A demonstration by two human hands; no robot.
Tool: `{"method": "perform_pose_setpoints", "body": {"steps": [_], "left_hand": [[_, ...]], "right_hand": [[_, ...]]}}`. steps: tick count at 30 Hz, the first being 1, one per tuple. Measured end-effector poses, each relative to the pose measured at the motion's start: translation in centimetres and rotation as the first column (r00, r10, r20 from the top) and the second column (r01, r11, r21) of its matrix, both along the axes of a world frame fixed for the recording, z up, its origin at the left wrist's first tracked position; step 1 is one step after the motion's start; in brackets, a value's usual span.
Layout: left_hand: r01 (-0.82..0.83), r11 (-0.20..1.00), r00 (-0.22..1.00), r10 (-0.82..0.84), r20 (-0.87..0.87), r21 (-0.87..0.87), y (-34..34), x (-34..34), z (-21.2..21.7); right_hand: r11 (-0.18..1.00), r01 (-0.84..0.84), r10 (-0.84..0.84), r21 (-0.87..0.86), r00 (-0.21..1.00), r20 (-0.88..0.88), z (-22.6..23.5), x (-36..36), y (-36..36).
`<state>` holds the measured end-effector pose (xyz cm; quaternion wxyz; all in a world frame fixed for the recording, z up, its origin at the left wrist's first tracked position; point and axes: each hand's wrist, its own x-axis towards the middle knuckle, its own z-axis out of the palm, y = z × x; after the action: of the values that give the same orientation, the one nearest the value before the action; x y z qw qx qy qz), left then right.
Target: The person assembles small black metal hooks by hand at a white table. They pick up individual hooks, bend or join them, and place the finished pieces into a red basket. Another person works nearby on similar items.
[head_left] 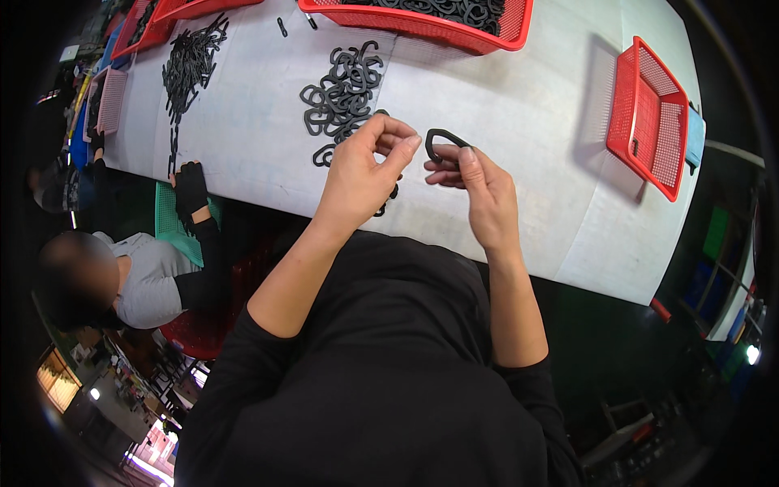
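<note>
My right hand (484, 191) holds a black carabiner-shaped loop (438, 135) between thumb and fingers, its curved end pointing up and left. Just to its left is my left hand (363, 166), thumb and forefinger brought together in a pinch; anything between those tips is too small to make out. The two hands are apart, above the near part of the table (519, 105). Behind and beside my left hand lies a loose pile of similar black loops (345, 93). A few more loops show partly below my left wrist, near the table edge.
A red basket (519, 36) full of black loops stands at the back. An upright-sided red basket (677, 146) sits at the right. Thin black pieces (191, 69) are heaped at the left. A gloved co-worker's hand (191, 188) rests at the table edge, beside a green basket (168, 217).
</note>
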<state>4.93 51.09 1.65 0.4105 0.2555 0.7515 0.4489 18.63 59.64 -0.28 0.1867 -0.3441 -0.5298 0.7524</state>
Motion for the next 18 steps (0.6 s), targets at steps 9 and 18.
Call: {"method": "perform_pose_setpoints", "body": {"steps": [9, 18], "left_hand": [[-0.02, 1.0, 0.914, 0.018, 0.405, 0.0, 1.1, -1.7, -0.9], [-0.101, 0.995, 0.95, 0.104, 0.293, -0.024, 2.5, -4.2, -3.0]], "right_hand": [[0.912, -0.069, 0.062, -0.405, 0.998, -0.031, -1.2, -0.6, 2.2], [0.97, -0.052, 0.078, -0.239, 0.992, 0.102, -2.4, -3.7, 6.7]]}}
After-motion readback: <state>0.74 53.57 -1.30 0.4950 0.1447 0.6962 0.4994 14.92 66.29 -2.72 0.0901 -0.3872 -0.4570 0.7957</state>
